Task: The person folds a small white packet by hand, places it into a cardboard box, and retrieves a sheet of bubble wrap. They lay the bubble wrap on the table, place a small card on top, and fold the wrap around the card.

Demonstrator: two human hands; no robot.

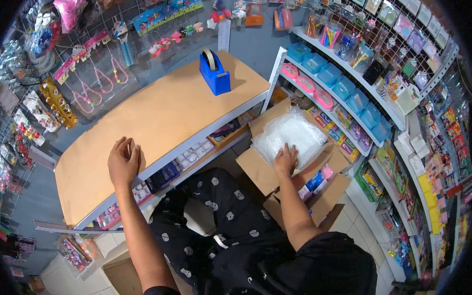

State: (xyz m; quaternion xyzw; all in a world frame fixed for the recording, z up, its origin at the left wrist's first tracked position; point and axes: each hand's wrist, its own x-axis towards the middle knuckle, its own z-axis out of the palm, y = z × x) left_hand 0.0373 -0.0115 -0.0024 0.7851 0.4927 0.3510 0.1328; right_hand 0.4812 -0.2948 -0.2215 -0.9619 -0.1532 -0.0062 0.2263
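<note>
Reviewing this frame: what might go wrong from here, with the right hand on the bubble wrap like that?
1. The right hand rests on the bubble wrap; pressing harder might squash whatever lies beneath, which is hidden.
2. The cardboard box has its flaps open, so the wrap could catch on one if pulled out.
3. The colourful packages sit close to the right forearm, which might nudge them if it swings sideways.

One head-worn view, forward and down.
</note>
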